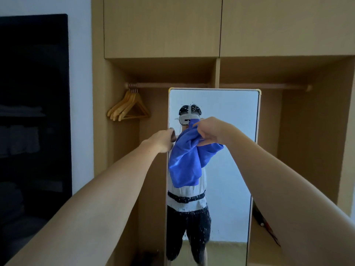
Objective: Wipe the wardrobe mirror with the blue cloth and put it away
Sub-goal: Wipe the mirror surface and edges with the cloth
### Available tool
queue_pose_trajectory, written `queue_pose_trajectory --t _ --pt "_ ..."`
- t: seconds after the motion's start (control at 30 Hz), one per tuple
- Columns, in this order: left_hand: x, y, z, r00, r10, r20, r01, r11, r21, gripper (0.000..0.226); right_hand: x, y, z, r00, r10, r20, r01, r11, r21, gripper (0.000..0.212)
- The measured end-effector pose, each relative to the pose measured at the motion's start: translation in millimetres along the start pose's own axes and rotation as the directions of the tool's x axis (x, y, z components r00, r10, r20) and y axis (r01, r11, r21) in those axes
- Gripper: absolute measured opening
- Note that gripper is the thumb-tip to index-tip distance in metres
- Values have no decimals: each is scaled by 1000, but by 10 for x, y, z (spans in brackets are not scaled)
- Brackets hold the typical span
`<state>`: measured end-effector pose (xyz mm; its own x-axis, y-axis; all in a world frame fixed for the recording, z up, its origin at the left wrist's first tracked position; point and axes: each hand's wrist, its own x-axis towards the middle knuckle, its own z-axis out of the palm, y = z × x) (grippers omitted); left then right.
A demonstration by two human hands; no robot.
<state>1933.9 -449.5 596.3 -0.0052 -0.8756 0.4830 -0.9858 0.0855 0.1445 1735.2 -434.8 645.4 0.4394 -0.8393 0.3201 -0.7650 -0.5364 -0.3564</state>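
A tall mirror with a pale frame stands upright in front of an open wooden wardrobe. Both arms of the person reach forward to it at about the height of the mirror's upper half.

The right hand is closed around a bunched part of the blue cloth and holds it up in front of the glass. The rest of the cloth hangs down loose below the hand, in soft folds, and covers the left part of the mirror. I cannot tell if the cloth touches the glass or hangs just before it.

The left hand is at the left edge of the mirror, with the fingers curled around the frame, so it seems to grip it. It is near the cloth, but I cannot tell whether it touches it.

The glass shows many small white specks, mostly in the lower part and near the top of the reflection. In the mirror there is the reflection of the person, with a white headset, a light shirt and dark shorts.

Behind the mirror, a rail runs across the wardrobe. Some wooden hangers hang together at its left end. At the far left there is a dark shelf unit with folded things, too dark to tell what they are.
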Motion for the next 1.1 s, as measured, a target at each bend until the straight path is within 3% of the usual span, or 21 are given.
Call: queue_pose_trajectory --t 0.07,0.13,0.3,0.4,0.53,0.6,0.77,0.93,1.1 --pt "35 -63 21 1000 -2 14 2 1000 -9 21 55 38 27 998 63 -27 -60 993 106 11" --pt "54 -109 45 1000 3 10 -3 1000 10 28 43 69 55 990 59 -131 -55 998 34 19" --pt "70 -171 66 1000 -10 -8 9 1000 -19 25 136 126 176 937 -120 -327 -28 910 -413 31" --pt "82 -201 70 1000 14 -11 -14 999 -41 20 133 129 123 869 -234 -436 -43 842 -538 30" --pt "115 -214 50 999 16 -34 -19 995 -99 14 125 146 31 903 -215 -371 111 953 -282 21" --pt "123 -193 21 998 11 -67 -21 989 -146 13 105 138 33 897 -231 -377 143 958 -248 23" --pt "232 -84 -111 982 -141 -123 104 958 -269 24 169 118 65 877 -290 -383 185 939 -289 19" --pt "377 0 -84 967 -247 -69 175 833 -525 32 237 122 118 864 -290 -412 182 942 -281 16" --pt "398 33 1 954 -295 -58 208 787 -580 36 276 161 143 773 -348 -531 108 896 -430 16"
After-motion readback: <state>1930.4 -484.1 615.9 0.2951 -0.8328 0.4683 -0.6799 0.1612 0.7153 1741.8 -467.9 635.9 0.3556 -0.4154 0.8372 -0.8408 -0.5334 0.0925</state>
